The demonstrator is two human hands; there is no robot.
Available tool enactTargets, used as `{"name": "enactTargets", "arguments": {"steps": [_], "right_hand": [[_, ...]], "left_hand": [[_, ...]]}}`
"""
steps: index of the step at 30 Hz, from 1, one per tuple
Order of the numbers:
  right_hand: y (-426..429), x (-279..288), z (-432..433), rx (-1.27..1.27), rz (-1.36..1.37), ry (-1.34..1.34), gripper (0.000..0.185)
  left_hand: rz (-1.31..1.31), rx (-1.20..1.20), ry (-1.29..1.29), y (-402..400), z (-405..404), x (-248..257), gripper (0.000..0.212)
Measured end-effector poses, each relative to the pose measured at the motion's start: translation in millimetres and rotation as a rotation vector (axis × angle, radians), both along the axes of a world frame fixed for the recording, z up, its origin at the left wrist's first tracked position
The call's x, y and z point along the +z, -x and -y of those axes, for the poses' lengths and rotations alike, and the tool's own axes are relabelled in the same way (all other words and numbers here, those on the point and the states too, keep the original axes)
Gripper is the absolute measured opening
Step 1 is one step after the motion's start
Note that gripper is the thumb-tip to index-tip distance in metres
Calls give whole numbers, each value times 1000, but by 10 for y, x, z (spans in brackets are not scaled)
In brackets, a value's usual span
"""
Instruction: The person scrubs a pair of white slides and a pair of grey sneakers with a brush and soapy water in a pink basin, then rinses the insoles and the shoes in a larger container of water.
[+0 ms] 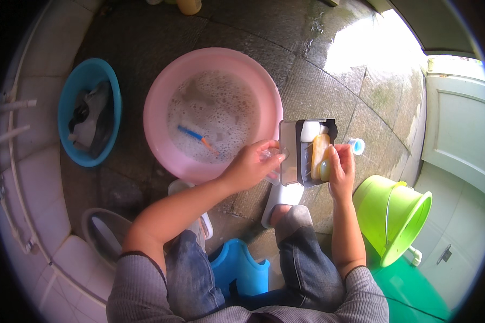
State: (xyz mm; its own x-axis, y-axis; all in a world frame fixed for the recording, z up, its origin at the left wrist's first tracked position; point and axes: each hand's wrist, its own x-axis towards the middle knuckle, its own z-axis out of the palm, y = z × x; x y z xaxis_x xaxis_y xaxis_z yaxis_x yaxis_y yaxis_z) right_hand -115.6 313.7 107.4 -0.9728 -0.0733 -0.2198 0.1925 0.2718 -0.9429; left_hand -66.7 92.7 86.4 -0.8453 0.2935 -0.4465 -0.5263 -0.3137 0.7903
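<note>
A black plastic soap box point(304, 157) with its clear lid point(288, 149) swung open hangs between my hands. Inside lie a white soap piece point(310, 131), a yellow soap bar point(319, 155) and a small greenish piece point(325, 169). My right hand point(341, 171) grips the box's right side. My left hand point(252, 163) pinches a clear plastic part point(270, 154) at the lid's left edge. Left of them, a pink basin point(157, 133) holds foamy water, where a blue and orange handled tool point(194, 135) floats.
A blue basin point(118, 117) with dark and grey items stands at the left wall. A tipped green bucket point(382, 214) lies at right, near a small blue and white cap point(357, 146). A blue plastic stool point(242, 262) is between my legs. The stone floor point(258, 24) looks wet.
</note>
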Motion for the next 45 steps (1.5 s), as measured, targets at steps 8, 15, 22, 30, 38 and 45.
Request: {"name": "enactTargets", "arguments": {"steps": [8, 15, 22, 30, 38, 45], "right_hand": [[14, -11, -15, -71, 4, 9, 12], [-55, -36, 138, -44, -30, -2, 13], [-97, -24, 167, -58, 19, 31, 12], [-78, -16, 187, -74, -46, 28, 12], [-58, -52, 138, -60, -101, -26, 10], [-24, -34, 78, -105, -60, 36, 10]], "left_hand": [[-152, 380, 11, 13, 199, 104, 39], [-331, 284, 283, -10, -76, 102, 35], [-495, 287, 608, 14, -113, 86, 49], [-456, 352, 500, -74, -171, 105, 63], [-209, 361, 230, -127, -85, 68, 19], [-1001, 215, 838, 8, 383, 291, 16]]}}
